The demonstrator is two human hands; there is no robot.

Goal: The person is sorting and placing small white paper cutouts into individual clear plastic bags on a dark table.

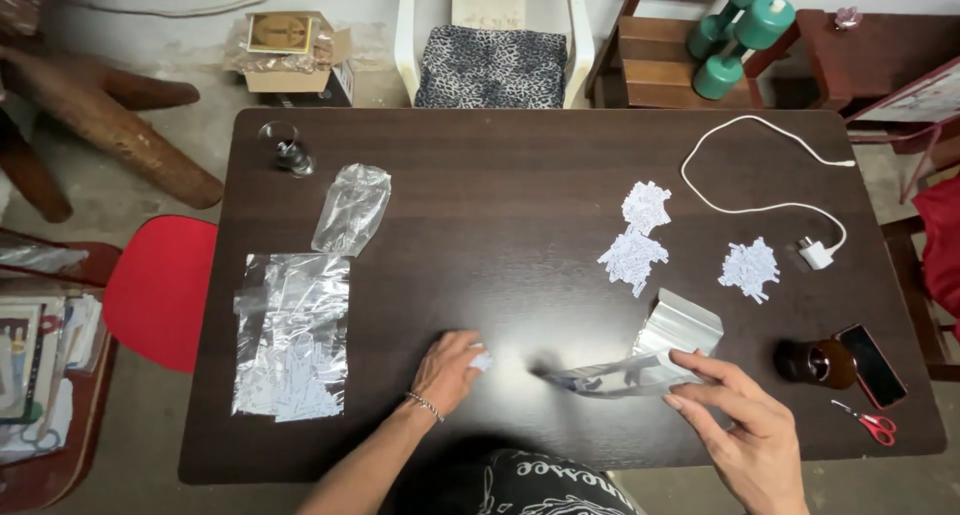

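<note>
1. Now the dark table (520,175) bears all things.
2. Right of the left hand lies the clear plastic bag (640,360), flat and sideways.
3. The right hand (745,420) pinches the bag's near edge with thumb and fingers.
4. The left hand (447,370) is clenched on a small bunch of white paper strips (482,360), well apart from the bag's mouth.
</note>
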